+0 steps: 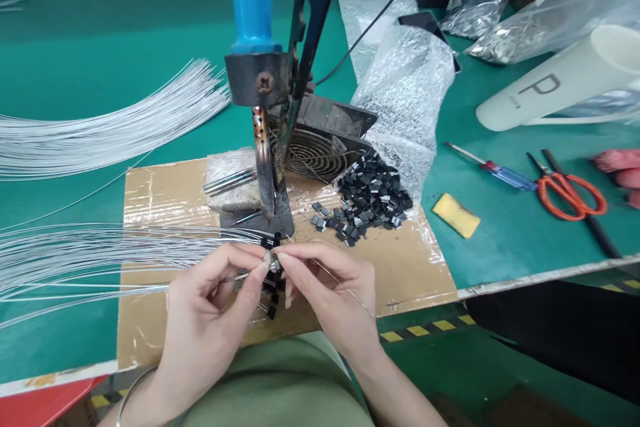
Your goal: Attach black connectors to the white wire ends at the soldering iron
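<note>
My left hand (215, 310) is closed, thumb and forefinger pinched at a small piece mostly hidden by the fingertips. Meeting it tip to tip, my right hand (333, 293) is also closed in a pinch. A thin silvery wire (356, 296) threads through the right fingers and trails over that hand. Beneath both hands lie several white wires (100, 250) with small black connectors (271, 311) on their right ends. Just above the fingertips, the tip of a blue-handled soldering iron (251, 10) points down, clamped in a black stand (313, 7).
Cardboard (400, 273) covers the work spot. Loose black connectors (375, 193) are heaped right, before a dusty fan (320, 147). Another white wire bundle (125, 137) lies left. Farther right are a yellow sponge (456, 215), a screwdriver (505, 173), orange-handled scissors (570, 193) and a white cup (555, 83).
</note>
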Motion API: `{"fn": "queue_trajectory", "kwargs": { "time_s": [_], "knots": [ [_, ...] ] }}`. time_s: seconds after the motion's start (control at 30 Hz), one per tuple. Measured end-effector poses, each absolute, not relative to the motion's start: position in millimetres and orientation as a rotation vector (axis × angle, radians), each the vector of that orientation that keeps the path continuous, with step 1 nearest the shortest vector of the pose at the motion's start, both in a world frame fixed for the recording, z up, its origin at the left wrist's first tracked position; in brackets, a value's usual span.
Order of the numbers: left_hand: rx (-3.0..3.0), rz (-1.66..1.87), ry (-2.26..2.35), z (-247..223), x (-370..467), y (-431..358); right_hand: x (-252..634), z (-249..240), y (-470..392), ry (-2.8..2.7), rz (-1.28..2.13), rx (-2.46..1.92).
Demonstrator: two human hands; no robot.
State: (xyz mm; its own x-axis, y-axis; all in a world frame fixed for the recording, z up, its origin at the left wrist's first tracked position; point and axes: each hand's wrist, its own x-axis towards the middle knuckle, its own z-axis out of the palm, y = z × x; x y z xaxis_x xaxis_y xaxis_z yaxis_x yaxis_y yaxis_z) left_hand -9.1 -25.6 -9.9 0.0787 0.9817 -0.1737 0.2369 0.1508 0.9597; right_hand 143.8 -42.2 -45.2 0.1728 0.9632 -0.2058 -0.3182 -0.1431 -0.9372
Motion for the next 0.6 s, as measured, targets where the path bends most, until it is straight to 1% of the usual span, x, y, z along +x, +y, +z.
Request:
{"fn": "queue_trajectory", "kwargs": {
  "time_s": [0.17, 0.37, 0.6],
  "knots": [
    [1.308, 0.884, 1.351, -11, -11, -23, 145, -45, -43, -0.786, 1.281, -1.217],
    [1.265, 0.878, 1.349, -12, -6, -20, 150, -44, -49, -1.025, 1.149, -1.319],
    [1.293, 0.877, 1.428, -10, -8, -15, 157, -41, -52, -1.033, 1.092, -1.378]
  ]
}}
